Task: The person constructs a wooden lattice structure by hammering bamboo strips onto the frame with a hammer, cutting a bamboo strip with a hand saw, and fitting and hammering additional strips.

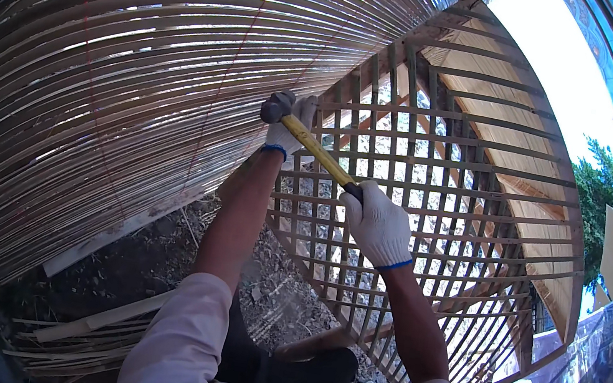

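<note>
My right hand (383, 229), in a white knit glove with a blue cuff, is closed round the black end of a hammer (319, 151). The yellow handle slants up and left, and its dark metal head lies in front of my left hand (285, 134). That hand, gloved alike, is raised at the left edge of a wooden lattice (396, 159). Its fingers look drawn together by the lattice's edge beam, partly covered by the hammer head; what they hold is too small to make out. The lattice is made of crossed narrow slats.
A wall of thin curved slats (148, 39) rises at the left, close to my left arm. Solid boards (507, 109) back the lattice's right side. Loose strips (94, 334) lie on the ground at lower left. Plastic sheeting (568, 381) hangs at lower right, below a green tree (604, 192).
</note>
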Motion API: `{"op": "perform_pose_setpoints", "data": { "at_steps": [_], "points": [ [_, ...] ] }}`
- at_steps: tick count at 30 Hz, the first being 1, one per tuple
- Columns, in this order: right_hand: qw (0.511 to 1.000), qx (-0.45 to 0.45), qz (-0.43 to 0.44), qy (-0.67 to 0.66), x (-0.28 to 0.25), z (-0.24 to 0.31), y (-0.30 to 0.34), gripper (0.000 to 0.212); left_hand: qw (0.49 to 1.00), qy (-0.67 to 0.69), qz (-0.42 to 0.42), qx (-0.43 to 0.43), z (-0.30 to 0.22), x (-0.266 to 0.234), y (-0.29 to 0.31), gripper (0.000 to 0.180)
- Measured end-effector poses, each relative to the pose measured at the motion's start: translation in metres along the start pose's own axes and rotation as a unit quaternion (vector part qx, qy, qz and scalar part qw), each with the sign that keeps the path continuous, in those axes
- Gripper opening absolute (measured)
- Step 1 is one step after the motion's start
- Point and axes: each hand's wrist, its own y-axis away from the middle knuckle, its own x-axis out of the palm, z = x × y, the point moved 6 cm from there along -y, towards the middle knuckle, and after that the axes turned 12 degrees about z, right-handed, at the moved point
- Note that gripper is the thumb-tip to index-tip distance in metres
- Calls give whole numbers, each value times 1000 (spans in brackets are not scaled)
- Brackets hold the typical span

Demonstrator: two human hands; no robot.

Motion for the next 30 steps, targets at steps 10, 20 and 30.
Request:
{"op": "perform_pose_setpoints", "data": {
  "at_steps": [10,20,30],
  "points": [
    [998,37,33,26,9,-11,13,43,997,-63,8,-44,9,6,-1,44],
    [994,58,33,86,-7,-41,-6,36,992,-24,65,-108,5,36,2,37],
    [997,37,37,58,5,-26,-14,40,991,-103,40,-73,6,12,-5,30]
  ]
}}
